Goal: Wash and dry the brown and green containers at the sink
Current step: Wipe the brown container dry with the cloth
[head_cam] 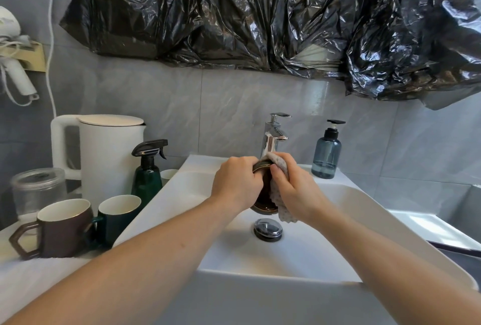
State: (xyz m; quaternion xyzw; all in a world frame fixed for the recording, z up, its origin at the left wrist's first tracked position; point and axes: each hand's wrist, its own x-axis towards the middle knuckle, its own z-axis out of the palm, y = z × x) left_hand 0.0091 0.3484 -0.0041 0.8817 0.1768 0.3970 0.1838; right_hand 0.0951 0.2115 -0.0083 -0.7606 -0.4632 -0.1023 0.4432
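From the head camera, both hands work over the white sink (338, 194), below the chrome faucet (273, 137). The left hand (235, 184) grips a brown dish (263, 202) by its rim, fingers curled around the edge, and holds it nearly on its edge above the drain plug (268, 229). The right hand (296, 192) holds a beige cloth (282, 210), fingers closed on it, and presses it against the dish. On the counter at the left stand a brown mug (65, 231) and a green mug (118, 218), close to each other. Behind them are a green spray bottle (147, 176) and a white kettle (109, 158). A blue soap dispenser (326, 155) stands on the sink's far right corner.
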